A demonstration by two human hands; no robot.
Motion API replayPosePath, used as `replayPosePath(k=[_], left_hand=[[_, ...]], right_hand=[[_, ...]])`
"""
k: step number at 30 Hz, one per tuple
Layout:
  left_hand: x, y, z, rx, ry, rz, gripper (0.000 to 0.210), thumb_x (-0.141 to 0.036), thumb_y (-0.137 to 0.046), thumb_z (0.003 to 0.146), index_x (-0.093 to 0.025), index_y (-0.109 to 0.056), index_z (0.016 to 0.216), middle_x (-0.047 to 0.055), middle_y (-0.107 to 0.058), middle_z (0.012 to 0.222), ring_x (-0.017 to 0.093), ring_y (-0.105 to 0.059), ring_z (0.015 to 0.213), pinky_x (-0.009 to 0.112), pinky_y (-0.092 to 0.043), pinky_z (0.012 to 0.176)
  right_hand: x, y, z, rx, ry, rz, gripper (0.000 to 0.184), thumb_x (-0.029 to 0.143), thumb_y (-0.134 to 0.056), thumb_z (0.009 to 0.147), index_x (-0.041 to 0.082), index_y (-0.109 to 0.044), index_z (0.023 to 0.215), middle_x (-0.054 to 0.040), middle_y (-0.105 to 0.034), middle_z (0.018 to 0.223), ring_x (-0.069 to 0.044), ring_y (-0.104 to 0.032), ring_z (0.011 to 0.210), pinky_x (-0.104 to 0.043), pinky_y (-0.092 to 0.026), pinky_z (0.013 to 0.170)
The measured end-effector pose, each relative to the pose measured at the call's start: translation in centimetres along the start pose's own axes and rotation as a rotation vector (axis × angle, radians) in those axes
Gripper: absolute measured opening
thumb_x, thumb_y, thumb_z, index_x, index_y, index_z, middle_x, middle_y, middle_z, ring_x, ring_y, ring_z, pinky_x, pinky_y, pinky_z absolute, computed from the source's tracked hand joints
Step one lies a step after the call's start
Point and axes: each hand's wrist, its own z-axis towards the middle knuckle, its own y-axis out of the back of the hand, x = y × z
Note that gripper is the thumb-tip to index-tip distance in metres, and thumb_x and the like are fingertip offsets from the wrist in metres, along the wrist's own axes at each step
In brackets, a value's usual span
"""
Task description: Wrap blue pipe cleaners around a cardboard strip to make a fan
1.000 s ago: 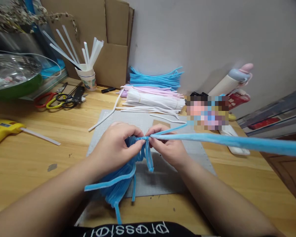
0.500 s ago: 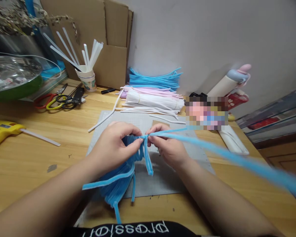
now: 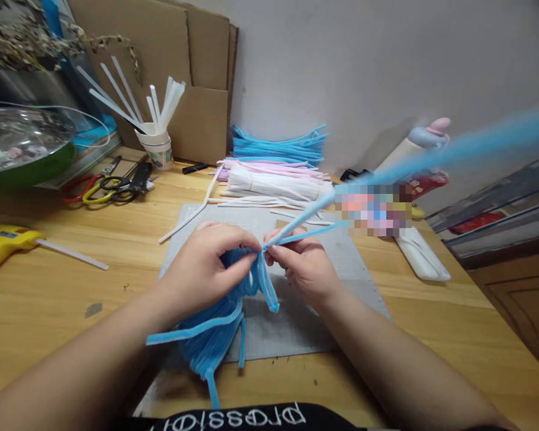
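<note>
My left hand (image 3: 218, 254) is closed on the upper edge of a bundle of joined blue pipe cleaners (image 3: 211, 344), its thumb and forefinger pinching near a twist. The bundle hangs below the palm, with loose ends sticking out left and down and a folded loop (image 3: 268, 284) dangling by the fingertips. Right beside it, my right hand (image 3: 303, 260) pinches a blue pipe cleaner (image 3: 312, 209) at the twist. One long end of it rises to the upper right, blurred; another thinner end points right. The right fingertips partly hide the joint.
Under the hands lies a grey cutting mat (image 3: 341, 299). Behind it are bundles of white (image 3: 278, 182), pink and blue pipe cleaners (image 3: 278, 145). At left are scissors (image 3: 103, 187), a paper cup (image 3: 157, 149) of glue sticks and a yellow glue gun (image 3: 9, 242). A bottle (image 3: 404, 149) stands back right.
The long blue pipe cleaner end has swung up from the lower right to the upper right. Both hands stay pinched close together at the twist; the view shifted slightly.
</note>
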Motion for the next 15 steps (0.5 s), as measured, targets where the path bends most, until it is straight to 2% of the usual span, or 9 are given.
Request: replayPosePath(k=[4,9,15], left_hand=[[-0.10,-0.13,0.00,-0.031,0.034,0.008,0.007,-0.025,-0.059,0.083,-0.022,-0.066,0.081,-0.002,-0.069,0.079,0.016,-0.061,0.078,0.033,-0.041,0.079],[-0.39,-0.13,0.01,-0.078,0.013,0.157,0.007,-0.026,-0.061,0.081,-0.022,-0.066,0.080,-0.001,-0.070,0.077,0.017,-0.062,0.077,0.036,-0.037,0.080],[-0.12,-0.23,0.05,-0.034,0.016,0.168,0.008,-0.027,-0.061,0.080,-0.021,-0.066,0.079,0.000,-0.070,0.076,0.017,-0.061,0.076,0.036,-0.037,0.080]], right_hand=[[0.05,-0.18,-0.23,-0.034,0.024,-0.066,0.010,0.025,-0.073,0.072,0.021,-0.065,0.076,0.0005,-0.063,0.075,-0.013,-0.056,0.066,-0.029,-0.046,0.064],[0.03,-0.42,-0.36,-0.061,0.081,-0.088,0.010,0.025,-0.075,0.070,0.021,-0.066,0.072,-0.0005,-0.065,0.079,-0.015,-0.060,0.078,-0.032,-0.048,0.074],[-0.12,-0.43,-0.38,-0.060,0.087,-0.089,0.011,0.025,-0.076,0.070,0.022,-0.066,0.074,-0.0003,-0.065,0.080,-0.014,-0.059,0.077,-0.031,-0.047,0.073]])
